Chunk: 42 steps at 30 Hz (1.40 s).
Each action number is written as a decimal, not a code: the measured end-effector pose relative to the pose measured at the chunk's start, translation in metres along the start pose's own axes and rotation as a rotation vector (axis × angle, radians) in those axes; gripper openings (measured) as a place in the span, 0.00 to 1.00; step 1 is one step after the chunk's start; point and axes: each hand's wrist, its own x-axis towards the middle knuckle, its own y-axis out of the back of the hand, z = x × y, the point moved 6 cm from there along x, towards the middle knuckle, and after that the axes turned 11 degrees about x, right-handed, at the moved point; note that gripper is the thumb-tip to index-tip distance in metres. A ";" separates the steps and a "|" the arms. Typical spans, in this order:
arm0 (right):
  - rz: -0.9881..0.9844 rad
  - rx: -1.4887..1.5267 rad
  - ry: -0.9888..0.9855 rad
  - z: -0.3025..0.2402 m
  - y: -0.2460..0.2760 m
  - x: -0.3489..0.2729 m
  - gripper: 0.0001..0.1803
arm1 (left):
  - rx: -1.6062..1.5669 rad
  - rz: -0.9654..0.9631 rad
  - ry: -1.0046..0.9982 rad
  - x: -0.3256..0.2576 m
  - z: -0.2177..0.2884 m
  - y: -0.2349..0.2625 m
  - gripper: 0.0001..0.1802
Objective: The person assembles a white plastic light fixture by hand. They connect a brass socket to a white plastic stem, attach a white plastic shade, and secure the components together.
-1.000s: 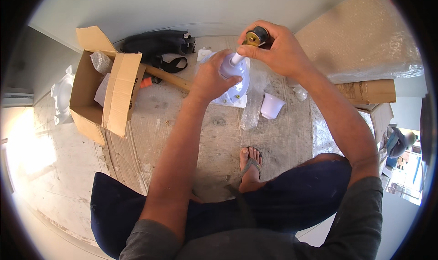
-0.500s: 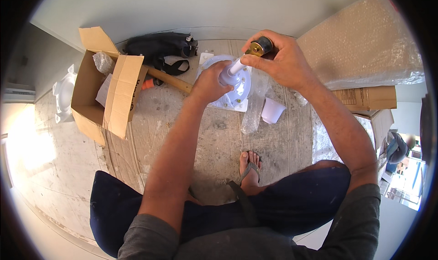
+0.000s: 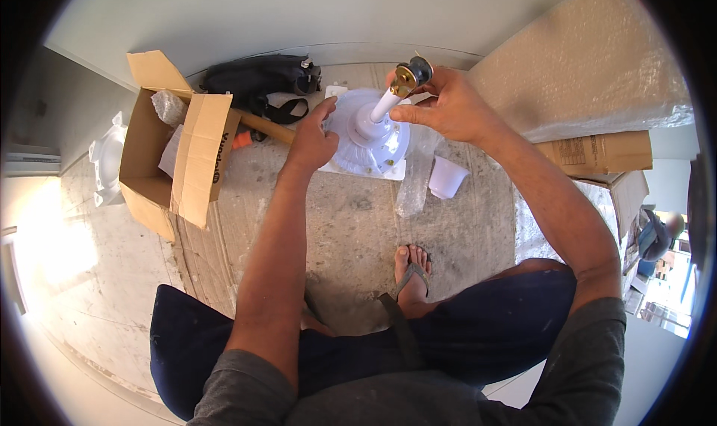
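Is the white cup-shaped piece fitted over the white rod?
No, the white cup-shaped piece lies apart from the white rod, beside the bubble wrap strip.

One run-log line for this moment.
left hand: open, beside glossy white round base | right hand: at slim white tube with gold-and-black top, contact unclear | white tapered cup: right of base

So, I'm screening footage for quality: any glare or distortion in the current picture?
Head view: strong glare washes out the floor at far left; fisheye distortion bows the base of the wall; corners fall black; the white stem looks fairly clear.
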 end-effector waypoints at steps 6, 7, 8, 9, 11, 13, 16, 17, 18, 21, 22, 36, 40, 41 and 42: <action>0.008 -0.004 -0.037 0.011 0.002 0.002 0.25 | 0.080 0.032 -0.135 -0.010 0.038 -0.020 0.43; 0.017 -0.005 -0.038 0.009 0.001 0.003 0.24 | 0.071 0.034 -0.129 -0.012 0.043 -0.025 0.44; 0.026 -0.006 -0.039 0.007 0.000 0.002 0.24 | 0.063 0.036 -0.123 -0.014 0.047 -0.030 0.45; 0.037 -0.009 -0.044 0.006 0.000 0.001 0.23 | 0.051 0.035 -0.119 -0.015 0.050 -0.032 0.45; 0.049 0.022 -0.046 0.007 0.000 0.001 0.22 | 0.090 0.016 -0.096 -0.013 0.052 -0.032 0.46; 0.068 0.032 -0.066 0.010 0.004 0.001 0.21 | 0.119 -0.037 -0.077 -0.008 0.056 -0.033 0.46; 0.081 0.035 -0.102 0.009 0.005 0.002 0.19 | 0.152 -0.103 -0.053 -0.004 0.056 -0.030 0.46; 0.082 0.037 -0.106 0.006 0.004 0.003 0.19 | 0.156 -0.090 -0.058 -0.002 0.055 -0.029 0.46; 0.082 0.037 -0.111 0.003 0.004 0.003 0.19 | 0.158 -0.075 -0.065 -0.001 0.053 -0.030 0.46; 0.072 0.028 -0.138 -0.002 0.002 0.001 0.18 | 0.174 -0.024 -0.068 -0.004 0.052 -0.031 0.47; 0.070 0.038 -0.131 -0.001 0.003 0.002 0.18 | 0.153 -0.036 -0.059 -0.005 0.053 -0.031 0.47; 0.065 0.099 -0.045 -0.009 0.006 0.000 0.17 | 0.074 0.060 -0.029 -0.015 0.043 -0.028 0.50; 0.057 0.125 -0.045 -0.002 0.010 -0.001 0.17 | 0.056 -0.028 -0.002 -0.017 0.043 -0.032 0.50; 0.058 0.126 -0.058 -0.001 0.010 -0.001 0.17 | 0.065 -0.027 -0.004 -0.018 0.044 -0.033 0.50; 0.058 0.128 -0.068 -0.002 0.010 -0.001 0.17 | 0.075 -0.025 -0.006 -0.018 0.044 -0.033 0.50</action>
